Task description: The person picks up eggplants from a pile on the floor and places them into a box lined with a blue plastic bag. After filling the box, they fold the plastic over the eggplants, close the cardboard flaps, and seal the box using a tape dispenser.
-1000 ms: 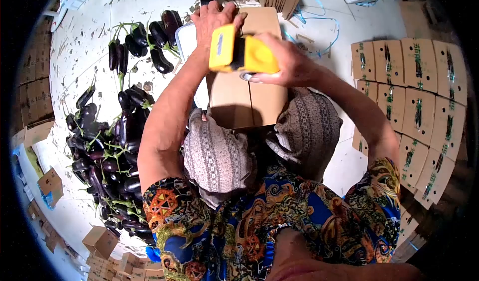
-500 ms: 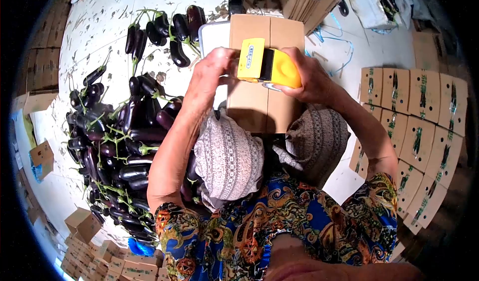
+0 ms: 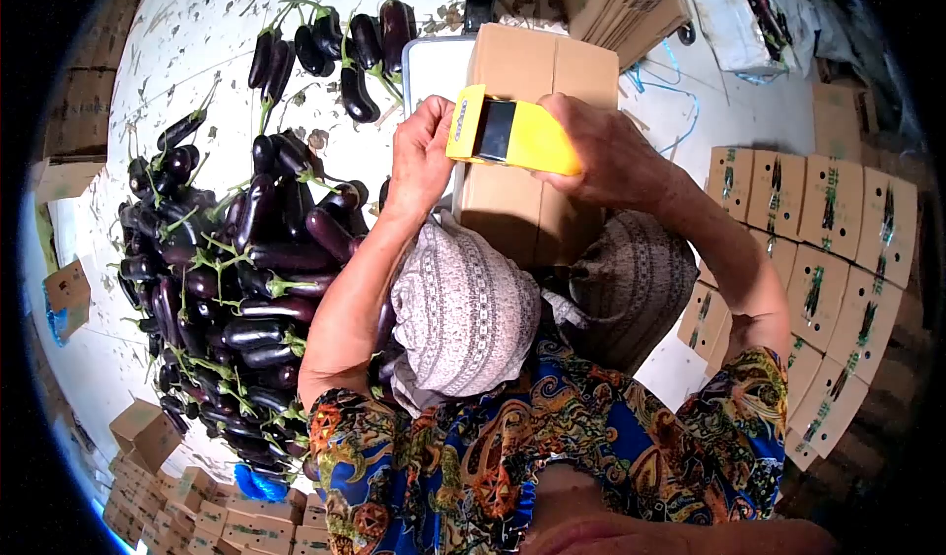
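Note:
My right hand point(image 3: 613, 151) is wrapped round a yellow tape dispenser point(image 3: 544, 143), holding it above a closed cardboard box point(image 3: 512, 57). My left hand point(image 3: 424, 151) is at the left end of the dispenser with its fingers pinched together. What is between those fingers is too small to make out. A centre seam runs along the box top, and the box lies between my knees. Under its far left side shows a white tray with a grey rim point(image 3: 406, 57).
A big heap of eggplants point(image 3: 246, 299) covers the floor on the left, with several more eggplants point(image 3: 365, 47) farther ahead. Packed boxes point(image 3: 828, 210) are stacked on the right. Flattened cardboard point(image 3: 631, 8) leans at the back, near loose blue strapping point(image 3: 680, 87).
The dispenser has turned and shifted slightly left, and my left hand has drawn in against its end with the fingers curled tighter. The view has also shifted a little.

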### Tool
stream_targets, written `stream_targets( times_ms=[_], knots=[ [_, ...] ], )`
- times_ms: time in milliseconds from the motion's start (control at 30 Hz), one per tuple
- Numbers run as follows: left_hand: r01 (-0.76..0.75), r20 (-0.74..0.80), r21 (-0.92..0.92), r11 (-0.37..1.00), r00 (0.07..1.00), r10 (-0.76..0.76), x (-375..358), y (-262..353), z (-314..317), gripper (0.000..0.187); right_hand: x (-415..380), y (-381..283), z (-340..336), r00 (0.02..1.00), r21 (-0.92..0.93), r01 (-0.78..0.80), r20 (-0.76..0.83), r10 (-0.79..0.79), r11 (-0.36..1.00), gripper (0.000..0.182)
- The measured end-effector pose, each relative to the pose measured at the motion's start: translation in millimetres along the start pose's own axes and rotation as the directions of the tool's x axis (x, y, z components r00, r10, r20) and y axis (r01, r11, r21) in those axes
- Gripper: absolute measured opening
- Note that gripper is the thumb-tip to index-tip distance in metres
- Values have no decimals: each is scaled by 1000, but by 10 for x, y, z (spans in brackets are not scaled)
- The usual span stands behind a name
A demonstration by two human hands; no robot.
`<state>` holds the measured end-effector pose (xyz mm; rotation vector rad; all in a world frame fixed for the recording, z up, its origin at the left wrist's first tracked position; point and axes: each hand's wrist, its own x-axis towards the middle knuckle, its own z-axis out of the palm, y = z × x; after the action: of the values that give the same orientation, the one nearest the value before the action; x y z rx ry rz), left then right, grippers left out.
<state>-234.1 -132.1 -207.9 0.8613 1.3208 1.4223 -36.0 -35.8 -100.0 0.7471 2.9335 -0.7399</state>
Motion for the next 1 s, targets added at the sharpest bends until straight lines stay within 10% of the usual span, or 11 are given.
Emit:
stream_targets(
  times_ms=[667,800,1000],
  knots=[
    [121,-240,-184,975,957,-164,9,-795,-754,25,-469,110,-348,988,-157,-129,66,141,979,62],
    [-16,-392,271,963,912,125,64,-1044,-616,25,-466,64,-335,990,-150,-132,35,139,980,59],
    [-12,-191,608,794,968,161,158,-1272,-258,21,-498,128,-323,992,-82,-123,31,125,989,63]
  ],
)
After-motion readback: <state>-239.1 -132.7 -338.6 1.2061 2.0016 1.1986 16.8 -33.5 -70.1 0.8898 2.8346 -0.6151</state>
